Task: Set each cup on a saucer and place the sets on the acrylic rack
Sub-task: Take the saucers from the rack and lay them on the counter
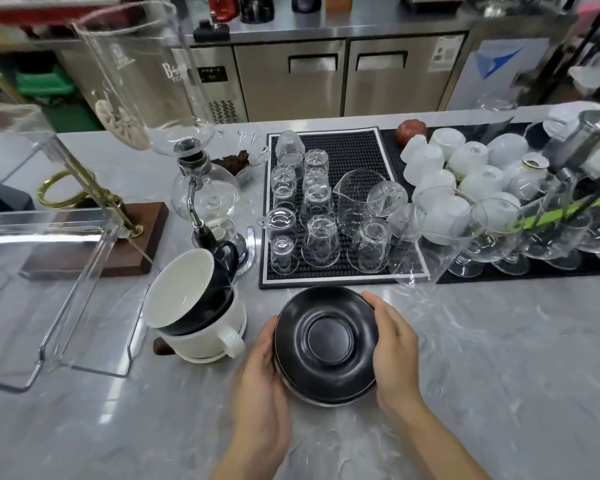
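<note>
A stack of saucers [326,344] rests on the grey marble counter in front of me, with a black saucer on top and a white rim showing beneath. My left hand [262,372] grips the stack's left edge and my right hand [394,344] grips its right edge. To the left, a black cup with a white inside [184,292] lies tilted in a white cup [212,332], which stands on a white saucer. The clear acrylic rack [66,299] stands further left, with nothing on it.
A black rubber mat [347,150] behind the saucers holds several upturned glasses. Piled white cups [465,168] and stemmed glasses fill the right. A glass siphon brewer [205,192] and a wooden-based stand [94,244] sit behind the cups. Steel cabinets line the back.
</note>
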`<control>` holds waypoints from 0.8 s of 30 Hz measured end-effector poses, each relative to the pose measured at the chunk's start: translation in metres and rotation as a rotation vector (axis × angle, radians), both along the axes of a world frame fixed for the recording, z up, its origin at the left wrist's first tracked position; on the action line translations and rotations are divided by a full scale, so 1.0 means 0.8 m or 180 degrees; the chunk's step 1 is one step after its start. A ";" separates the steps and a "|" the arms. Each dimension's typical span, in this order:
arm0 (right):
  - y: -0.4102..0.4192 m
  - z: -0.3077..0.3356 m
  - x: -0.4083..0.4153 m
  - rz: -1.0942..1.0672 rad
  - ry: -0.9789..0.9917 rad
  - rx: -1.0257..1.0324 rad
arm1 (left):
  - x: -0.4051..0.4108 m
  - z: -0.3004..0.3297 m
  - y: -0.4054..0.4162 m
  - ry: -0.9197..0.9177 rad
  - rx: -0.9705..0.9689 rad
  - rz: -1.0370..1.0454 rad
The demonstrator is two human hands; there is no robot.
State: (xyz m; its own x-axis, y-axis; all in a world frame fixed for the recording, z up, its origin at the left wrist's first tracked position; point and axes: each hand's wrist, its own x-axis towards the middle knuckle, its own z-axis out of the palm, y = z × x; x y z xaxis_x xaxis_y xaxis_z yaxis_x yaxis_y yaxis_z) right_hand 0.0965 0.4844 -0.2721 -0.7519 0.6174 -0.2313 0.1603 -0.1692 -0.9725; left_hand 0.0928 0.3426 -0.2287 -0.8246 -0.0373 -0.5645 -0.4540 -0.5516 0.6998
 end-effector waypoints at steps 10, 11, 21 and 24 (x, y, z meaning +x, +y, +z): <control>0.000 -0.016 -0.021 0.0042 0.0139 0.0144 | -0.013 -0.056 -0.009 0.0302 -0.0133 -0.0005; 0.000 -0.017 -0.021 0.0046 0.0158 0.0208 | -0.012 -0.055 -0.009 0.0344 -0.0115 -0.0023; 0.003 -0.019 -0.013 0.0254 0.0241 0.0576 | -0.010 -0.053 -0.009 0.0424 -0.0222 -0.0032; 0.006 -0.018 -0.010 0.0338 0.0228 0.0639 | -0.006 -0.051 -0.006 0.0437 -0.0324 0.0046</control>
State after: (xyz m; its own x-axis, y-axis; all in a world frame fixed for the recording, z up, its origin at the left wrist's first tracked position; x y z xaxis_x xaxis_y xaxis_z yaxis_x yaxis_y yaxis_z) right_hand 0.0888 0.4895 -0.2865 -0.8251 0.5622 -0.0557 0.0964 0.0430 -0.9944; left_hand 0.0881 0.3378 -0.2698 -0.8927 -0.1010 -0.4392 -0.3428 -0.4803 0.8073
